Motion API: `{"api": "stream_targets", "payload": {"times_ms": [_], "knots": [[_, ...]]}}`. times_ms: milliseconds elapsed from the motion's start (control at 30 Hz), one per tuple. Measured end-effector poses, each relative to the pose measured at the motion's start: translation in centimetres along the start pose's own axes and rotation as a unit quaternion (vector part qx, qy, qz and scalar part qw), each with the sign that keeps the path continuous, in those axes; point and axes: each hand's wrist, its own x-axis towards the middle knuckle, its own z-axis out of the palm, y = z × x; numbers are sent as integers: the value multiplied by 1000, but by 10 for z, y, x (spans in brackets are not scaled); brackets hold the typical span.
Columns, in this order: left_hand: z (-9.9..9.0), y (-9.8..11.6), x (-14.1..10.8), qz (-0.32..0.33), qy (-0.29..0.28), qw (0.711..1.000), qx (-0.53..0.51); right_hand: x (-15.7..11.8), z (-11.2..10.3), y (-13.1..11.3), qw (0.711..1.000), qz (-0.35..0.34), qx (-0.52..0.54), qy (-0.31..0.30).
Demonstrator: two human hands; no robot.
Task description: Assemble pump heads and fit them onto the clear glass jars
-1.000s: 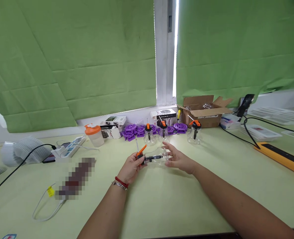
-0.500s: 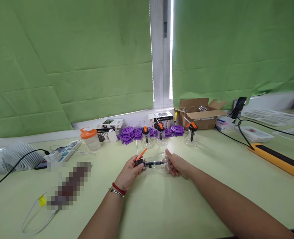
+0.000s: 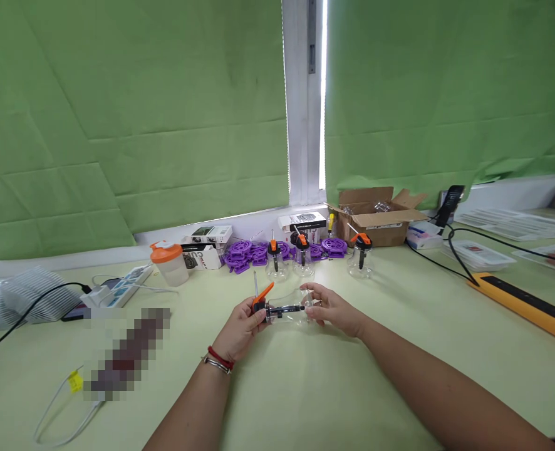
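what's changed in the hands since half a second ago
The right hand has shifted its grip on the clear bottle: its fingers now reach over the far side, with the thumb nearer; before, the thumb was uppermost. The left hand still holds the orange-and-black top, the bottle still lies sideways, and three similar bottles stand unmoved.

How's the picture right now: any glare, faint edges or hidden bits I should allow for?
Head view: a white strip of daylight glares beside the window frame; same view: the clear bottle between the left hand and right hand has faint edges against the pale table; head view: a pixelated patch hides something left of both hands.
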Motion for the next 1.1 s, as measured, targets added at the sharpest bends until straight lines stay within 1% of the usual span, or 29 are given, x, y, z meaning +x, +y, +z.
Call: {"api": "stream_targets", "payload": {"times_ms": [167, 300, 433, 533, 600, 633, 667, 700, 767, 800, 833, 867, 933, 1000, 1100], "knots": [[1, 0, 0, 15, 22, 1000, 14, 2, 5, 2, 1000, 12, 14, 9], [1, 0, 1, 17, 26, 999, 36, 4, 8, 6, 999, 30, 16, 27], [1, -2, 2, 21, 34, 997, 60, 7, 8, 8, 998, 43, 23, 28], [1, -4, 4, 22, 39, 997, 59, 7, 7, 7, 998, 49, -21, 33], [0, -6, 6, 24, 45, 997, 63, 6, 7, 5, 992, 22, -100, 69], [0, -7, 7, 28, 49, 996, 68, 5, 7, 4, 983, -14, -156, 94], [0, -8, 8, 32, 53, 995, 75, 3, 9, 3, 966, -61, -222, 115], [0, -8, 8, 37, 56, 994, 83, 3, 11, 2, 941, -113, -291, 127], [0, -9, 9, 45, 59, 992, 101, 2, 17, 3, 881, -194, -415, 122], [1, -9, 8, 49, 59, 991, 111, 3, 20, 4, 854, -213, -461, 113], [2, -8, 8, 54, 58, 990, 117, 4, 22, 5, 835, -221, -493, 107], [3, -7, 7, 60, 57, 990, 117, 5, 24, 7, 821, -224, -514, 108], [5, -6, 5, 72, 49, 991, 103, 8, 23, 10, 809, -235, -525, 124], [8, -4, 3, 80, 39, 993, 81, 12, 17, 12, 809, -258, -505, 157], [10, -2, 2, 68, 54, 993, 86, 17, -2, 14, 816, -278, -447, 241]]}}
